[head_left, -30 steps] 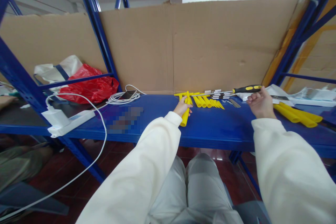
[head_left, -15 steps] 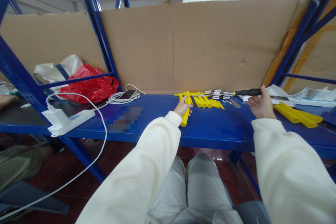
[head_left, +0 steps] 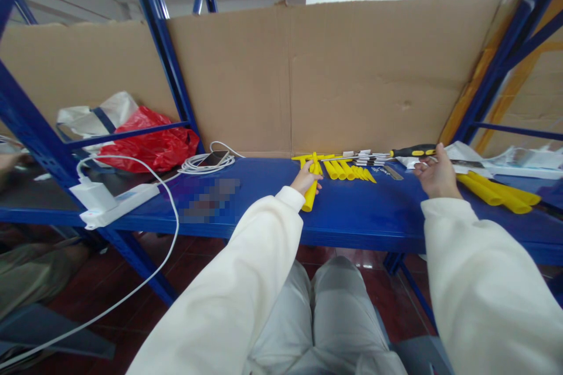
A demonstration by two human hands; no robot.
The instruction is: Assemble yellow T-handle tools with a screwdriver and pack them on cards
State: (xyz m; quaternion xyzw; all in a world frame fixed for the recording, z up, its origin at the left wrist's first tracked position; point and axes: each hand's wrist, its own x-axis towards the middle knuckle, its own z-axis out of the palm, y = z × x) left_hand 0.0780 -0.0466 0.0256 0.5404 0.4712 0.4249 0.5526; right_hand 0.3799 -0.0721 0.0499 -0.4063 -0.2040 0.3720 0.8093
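Left hand (head_left: 305,178) around yellow tube (head_left: 309,199), right hand (head_left: 433,177) around screwdriver (head_left: 411,152) handle.

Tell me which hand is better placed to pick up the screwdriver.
Right. The right hand has its fingertips at the screwdriver handle; the left hand is farther off, closed on a yellow piece.
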